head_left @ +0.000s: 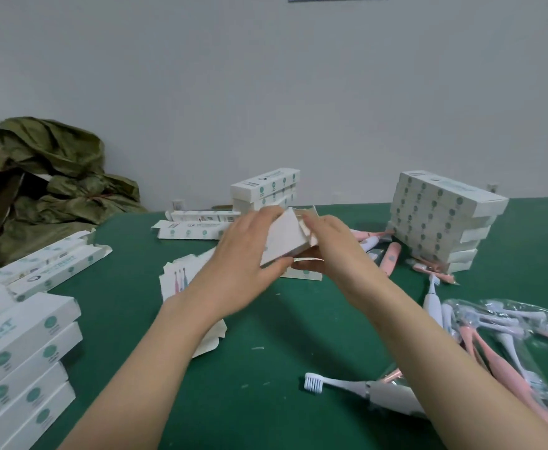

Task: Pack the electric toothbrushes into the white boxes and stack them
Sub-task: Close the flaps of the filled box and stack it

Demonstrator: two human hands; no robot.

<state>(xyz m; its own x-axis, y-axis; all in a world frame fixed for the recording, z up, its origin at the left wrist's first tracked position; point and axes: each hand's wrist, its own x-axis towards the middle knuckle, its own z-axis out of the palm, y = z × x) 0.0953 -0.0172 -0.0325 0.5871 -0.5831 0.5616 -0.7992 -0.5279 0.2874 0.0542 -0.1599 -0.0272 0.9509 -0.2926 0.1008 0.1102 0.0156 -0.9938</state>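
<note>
Box (285, 235), plain white, seemingly open-flapped, gripped by both hands.

My left: stacked white cardboard boxes (22, 352)
My right: bagged pink plastic toothbrushes (496, 358)
Behind those: taller box stack (441, 219)

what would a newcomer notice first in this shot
Both hands meet at the centre, where the left hand and right hand hold a white box above the green table. A tall stack of boxes stands far right. A white toothbrush lies near right, beside bagged ones.
</note>
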